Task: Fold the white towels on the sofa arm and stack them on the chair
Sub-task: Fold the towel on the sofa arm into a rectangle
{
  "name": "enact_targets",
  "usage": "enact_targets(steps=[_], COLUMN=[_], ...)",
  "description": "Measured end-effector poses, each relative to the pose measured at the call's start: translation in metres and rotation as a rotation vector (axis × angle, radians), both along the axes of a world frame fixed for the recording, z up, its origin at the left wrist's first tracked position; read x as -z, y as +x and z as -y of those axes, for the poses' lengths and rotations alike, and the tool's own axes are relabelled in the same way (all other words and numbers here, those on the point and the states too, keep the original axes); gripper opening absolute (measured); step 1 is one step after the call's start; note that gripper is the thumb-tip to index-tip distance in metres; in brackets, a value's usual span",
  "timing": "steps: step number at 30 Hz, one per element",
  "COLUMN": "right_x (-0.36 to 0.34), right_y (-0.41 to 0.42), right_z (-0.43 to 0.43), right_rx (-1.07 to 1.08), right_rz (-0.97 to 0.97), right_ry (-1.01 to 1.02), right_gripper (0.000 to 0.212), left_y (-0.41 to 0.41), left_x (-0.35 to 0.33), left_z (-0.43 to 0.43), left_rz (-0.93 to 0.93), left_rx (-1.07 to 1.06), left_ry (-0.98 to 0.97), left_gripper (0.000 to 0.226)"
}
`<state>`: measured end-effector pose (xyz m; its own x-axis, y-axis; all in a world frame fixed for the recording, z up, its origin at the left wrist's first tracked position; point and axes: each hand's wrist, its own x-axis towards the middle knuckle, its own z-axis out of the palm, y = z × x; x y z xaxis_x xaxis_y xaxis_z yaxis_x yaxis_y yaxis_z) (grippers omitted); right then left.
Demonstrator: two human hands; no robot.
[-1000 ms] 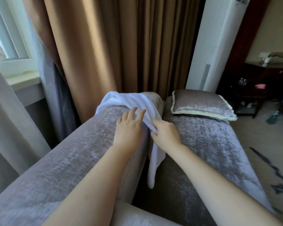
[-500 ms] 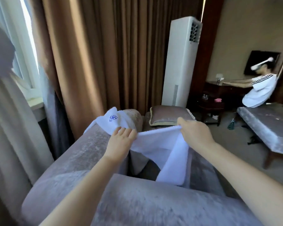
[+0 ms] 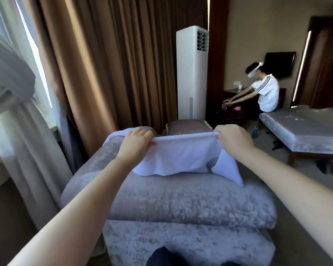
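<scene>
A white towel [image 3: 178,153] is stretched flat between both hands above the grey velvet sofa arm [image 3: 171,200]. My left hand [image 3: 137,143] pinches its top left corner. My right hand [image 3: 232,138] pinches the top right corner. The towel's lower edge hangs down and touches the sofa arm, and one corner droops at the right. Another white towel [image 3: 115,134] lies on the far end of the sofa's left arm, partly hidden behind my left hand.
A grey cushion [image 3: 186,126] lies beyond the towel. A tall white air conditioner [image 3: 191,73] stands behind it, brown curtains [image 3: 113,64] to the left. A person in a white shirt [image 3: 265,92] sits at the right beside a grey bench [image 3: 306,135].
Both hands lifted the towel off the sofa arm and pulled its top edge taut; my right hand moved right. The view rose and drew back.
</scene>
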<state>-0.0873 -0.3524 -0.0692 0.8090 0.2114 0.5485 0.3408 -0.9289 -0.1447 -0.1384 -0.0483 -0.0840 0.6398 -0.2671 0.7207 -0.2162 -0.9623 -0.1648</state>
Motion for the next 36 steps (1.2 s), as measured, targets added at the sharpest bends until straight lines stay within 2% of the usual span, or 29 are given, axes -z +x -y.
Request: enact_targets(steps=[4,8,10,11,13,15,16,18,20,22,24,26,27,31,33,36], right_x=[-0.002,-0.001,0.013,0.024,0.047,0.066,0.076,0.098,0.123,0.143,0.159,0.167,0.168,0.168,0.164,0.141], right_y=[-0.015,-0.033,-0.045,-0.048,-0.052,-0.055,-0.054,-0.053,-0.059,-0.065,-0.058,-0.052,-0.052,-0.052,-0.055,-0.057], right_z=[0.025,0.038,0.040,0.039,0.034,0.022,0.014,-0.003,-0.016,-0.024,-0.030,-0.032,-0.033,-0.033,-0.037,-0.049], right_rx=[-0.080,-0.138,-0.083,-0.032,-0.018,-0.073,-0.108,-0.173,-0.221,-0.221,-0.176,-0.123,-0.108,-0.115,-0.151,-0.157], right_rz=[0.009,-0.087,-0.147,-0.082,0.175,0.304,0.274,0.060,-0.047,-0.057,0.021,0.076,0.095,0.114,0.125,0.127], right_ry=[0.155,0.187,0.103,0.038,-0.242,-0.401,-0.463,-0.535,-0.585,-0.623,-0.602,-0.617,-0.629,-0.618,-0.536,-0.300], right_gripper=[0.028,0.022,0.013,0.016,0.029,0.020,0.018,0.017,0.026,0.050,0.072,0.077,0.074,0.056,0.039,0.041], left_y=[-0.013,-0.028,-0.034,-0.036,-0.039,-0.040,-0.039,-0.037,-0.033,-0.029,-0.026,-0.022,-0.020,-0.008,-0.008,-0.013], left_x=[-0.008,-0.005,0.016,0.029,0.054,0.076,0.087,0.109,0.131,0.146,0.150,0.150,0.149,0.152,0.148,0.125], left_z=[0.013,0.025,0.031,0.034,0.037,0.040,0.041,0.040,0.035,0.033,0.038,0.046,0.050,0.059,0.062,0.071], left_rz=[0.037,-0.119,-0.201,-0.227,-0.224,-0.156,-0.123,-0.079,-0.115,-0.160,-0.224,-0.261,-0.248,0.028,0.061,0.063], left_rx=[0.092,0.142,0.131,0.115,0.081,0.077,0.105,0.178,0.246,0.223,0.131,0.081,0.070,0.167,0.154,0.078], left_ry=[-0.109,-0.127,-0.123,-0.147,-0.248,-0.256,-0.194,-0.070,0.019,0.121,0.204,0.189,0.185,0.158,0.162,0.062], left_gripper=[0.012,0.008,0.014,0.017,0.018,0.022,0.022,0.010,0.029,0.045,0.065,0.072,0.067,0.020,0.025,0.027])
